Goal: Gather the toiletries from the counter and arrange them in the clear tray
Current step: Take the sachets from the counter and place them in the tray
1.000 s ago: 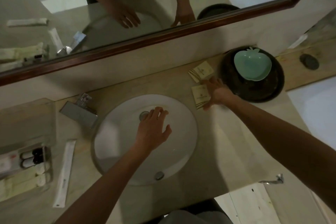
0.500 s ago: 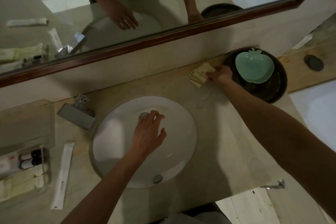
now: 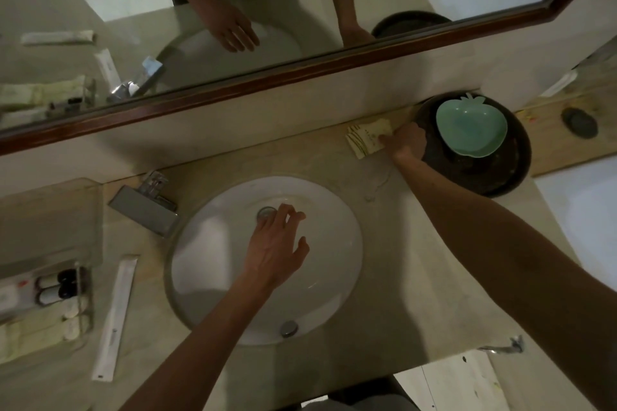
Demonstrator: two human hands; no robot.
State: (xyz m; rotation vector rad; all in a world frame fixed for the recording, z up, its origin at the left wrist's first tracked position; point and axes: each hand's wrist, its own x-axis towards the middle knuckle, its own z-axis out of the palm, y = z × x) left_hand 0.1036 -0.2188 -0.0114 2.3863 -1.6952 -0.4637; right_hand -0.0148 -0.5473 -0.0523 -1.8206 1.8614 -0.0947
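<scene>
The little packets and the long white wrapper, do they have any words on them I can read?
Nothing can be read.
Cream packets under the right hand: a small printed mark, too blurred.
Long white wrapper: tiny dark print, too small.
Small bottles in the clear tray: no readable label.

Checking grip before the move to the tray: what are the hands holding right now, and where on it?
The right hand grips the small stack of paper sachets at its right edge, still on the counter. The left hand hovers empty above the sink.
</scene>
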